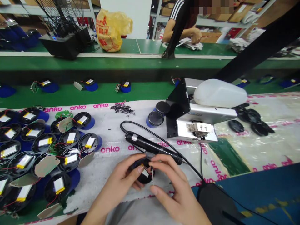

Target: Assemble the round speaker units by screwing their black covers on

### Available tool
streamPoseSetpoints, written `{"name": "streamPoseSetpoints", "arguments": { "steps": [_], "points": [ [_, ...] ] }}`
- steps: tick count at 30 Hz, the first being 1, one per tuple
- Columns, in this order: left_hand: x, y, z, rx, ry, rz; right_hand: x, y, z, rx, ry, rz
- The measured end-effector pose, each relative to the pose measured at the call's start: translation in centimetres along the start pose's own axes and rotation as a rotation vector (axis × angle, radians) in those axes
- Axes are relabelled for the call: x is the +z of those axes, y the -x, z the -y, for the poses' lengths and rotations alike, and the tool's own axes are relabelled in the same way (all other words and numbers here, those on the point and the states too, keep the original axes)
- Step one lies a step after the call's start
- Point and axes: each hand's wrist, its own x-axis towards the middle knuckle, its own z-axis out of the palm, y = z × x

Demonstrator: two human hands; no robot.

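A round black housing (143,178) with a pale battery pack inside is at the front edge of the worktop. My left hand (125,176) curls around the housing's left side, its thumb over the rim. Between the fingers and thumb of my right hand (172,182) is a thin pale circuit board (153,177), seen edge-on beside the housing. Fingers cover much of the housing's top. Just beyond both hands lies a black electric screwdriver (152,147) with its cable looping to the right.
Several blue cups with batteries (90,142) crowd the left side. A silver-and-black screw feeder (201,122) carries a white plastic container (219,93). Small black parts (123,108) are piled behind the screwdriver. More cups (126,86) line the green conveyor. A person's arm (180,33) rests across it.
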Motion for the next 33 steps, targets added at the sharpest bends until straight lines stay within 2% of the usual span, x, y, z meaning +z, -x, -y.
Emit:
{"name": "streamPoseSetpoints", "arguments": {
  "steps": [7, 14, 20, 25, 30, 33],
  "points": [
    [0.1, -0.1, -0.3, -0.01, 0.004, -0.043, 0.4, -0.1, 0.1, -0.059, 0.059, -0.033],
    [0.5, -0.3, 0.0, 0.018, -0.002, -0.056, 0.7, -0.3, -0.1, -0.101, 0.021, 0.028],
    [0.9, -0.6, -0.1, 0.021, -0.02, -0.077, 1.2, 0.1, 0.1, -0.14, 0.074, -0.039],
    [1.2, -0.5, -0.3, 0.031, -0.058, -0.127, 0.8, 0.0, 0.1, -0.122, 0.096, -0.029],
    [1.1, -0.4, -0.1, 0.055, -0.066, -0.114, 0.7, -0.2, 0.2, -0.138, 0.101, -0.002],
    [1.1, -0.4, -0.1, 0.058, -0.055, -0.105, 0.9, -0.4, 0.5, -0.147, 0.153, -0.044]
  ]
}}
